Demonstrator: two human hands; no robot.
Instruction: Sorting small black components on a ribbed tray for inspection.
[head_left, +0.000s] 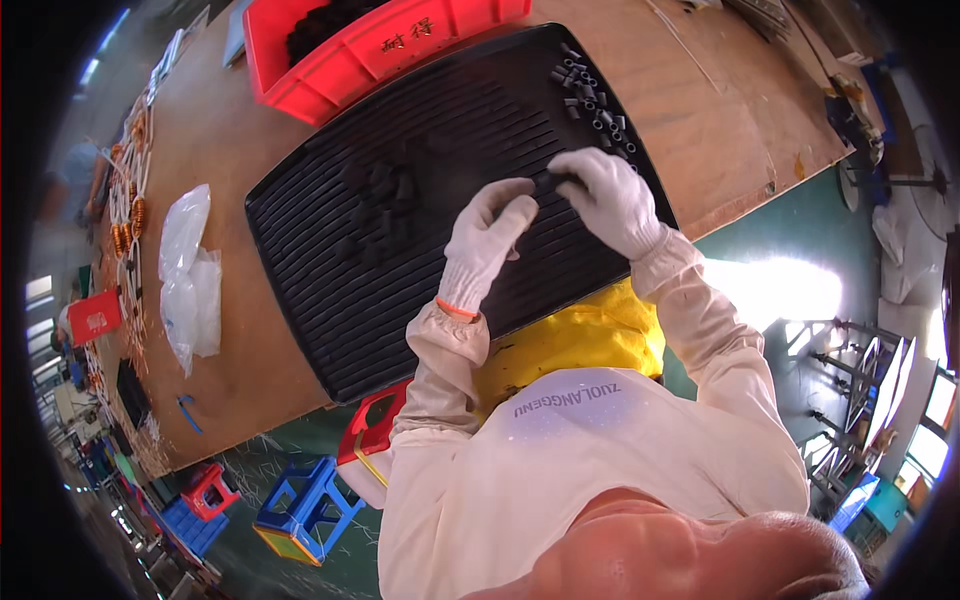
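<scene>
Both my hands wear white knit gloves and meet above a black ribbed tray (330,300). With fingers and thumb curled together, my left hand (490,235) is closed at one end of a small dark piece (544,184). At its other end my right hand (610,200) pinches it. The piece looks black and short, its shape mostly covered by the fingers. On the tray's left half lies a loose heap of short black pieces (385,200). Short grey tubes (590,95) are scattered at the tray's far right corner.
A red bin (340,75) holding black parts stands behind the tray on the brown table (730,120). Clear plastic bags (190,285) lie to the left. Below the table's edge are a blue stool (305,510), a red stool (210,490) and yellow material (580,345).
</scene>
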